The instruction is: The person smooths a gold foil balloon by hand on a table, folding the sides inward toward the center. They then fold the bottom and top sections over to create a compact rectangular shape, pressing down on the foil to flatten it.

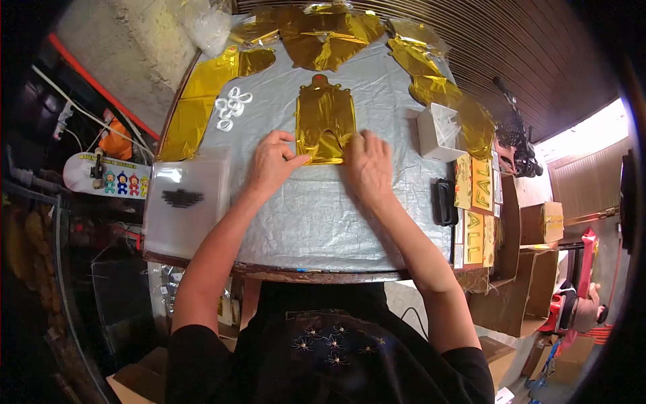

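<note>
A flat, folded gold foil balloon (325, 114) lies in the middle of the silver-covered table, its scalloped end with a small red spot pointing away from me. At its near left corner is my left hand (272, 160), thumb stretched onto the foil's lower edge and fingers apart from the thumb. My right hand (370, 165) is at the near right corner, fingers curled in and slightly blurred, closed on the foil edge. Its thumb is mostly hidden. White ribbon loops (233, 108) lie to the left of the foil.
More gold foil pieces (333, 40) line the far and side edges. On the left sits a clear plastic bag (188, 188) with black items. To the right stand a white box (439, 135), a black oblong object (445, 202) and gold-lettered packs (474, 246). Cardboard boxes (515, 289) stand beyond.
</note>
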A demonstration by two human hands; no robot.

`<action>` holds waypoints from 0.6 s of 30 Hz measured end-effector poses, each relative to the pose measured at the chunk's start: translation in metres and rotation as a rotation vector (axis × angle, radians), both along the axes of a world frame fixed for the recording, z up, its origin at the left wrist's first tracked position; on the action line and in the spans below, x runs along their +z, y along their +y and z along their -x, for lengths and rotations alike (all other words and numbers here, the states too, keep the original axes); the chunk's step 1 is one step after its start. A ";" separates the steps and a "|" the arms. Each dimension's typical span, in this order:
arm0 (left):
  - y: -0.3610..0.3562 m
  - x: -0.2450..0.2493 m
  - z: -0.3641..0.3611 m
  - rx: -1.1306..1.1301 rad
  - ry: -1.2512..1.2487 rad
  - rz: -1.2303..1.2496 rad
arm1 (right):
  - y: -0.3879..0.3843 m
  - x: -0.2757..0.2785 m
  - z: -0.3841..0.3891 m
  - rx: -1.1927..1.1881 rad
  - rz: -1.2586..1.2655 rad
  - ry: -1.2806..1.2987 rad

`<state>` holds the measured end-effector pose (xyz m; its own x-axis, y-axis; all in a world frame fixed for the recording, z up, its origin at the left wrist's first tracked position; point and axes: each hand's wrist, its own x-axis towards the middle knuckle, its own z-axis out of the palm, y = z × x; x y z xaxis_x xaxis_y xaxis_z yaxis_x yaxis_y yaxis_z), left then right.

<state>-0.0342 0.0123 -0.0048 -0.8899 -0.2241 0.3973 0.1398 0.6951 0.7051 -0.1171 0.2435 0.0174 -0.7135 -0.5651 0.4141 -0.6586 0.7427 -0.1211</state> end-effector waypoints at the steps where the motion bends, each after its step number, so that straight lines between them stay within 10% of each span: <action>1: 0.001 0.001 0.000 0.011 0.003 0.009 | -0.004 -0.003 -0.003 0.131 0.036 0.012; 18: -0.004 0.012 0.116 -0.380 0.169 0.401 | -0.015 -0.032 -0.012 0.124 -0.055 -0.099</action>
<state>-0.1506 0.0081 0.0073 -0.7955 0.2964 0.5285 0.5194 0.7827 0.3428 -0.1049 0.2286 -0.0144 -0.6728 -0.6712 0.3111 -0.7323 0.6639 -0.1515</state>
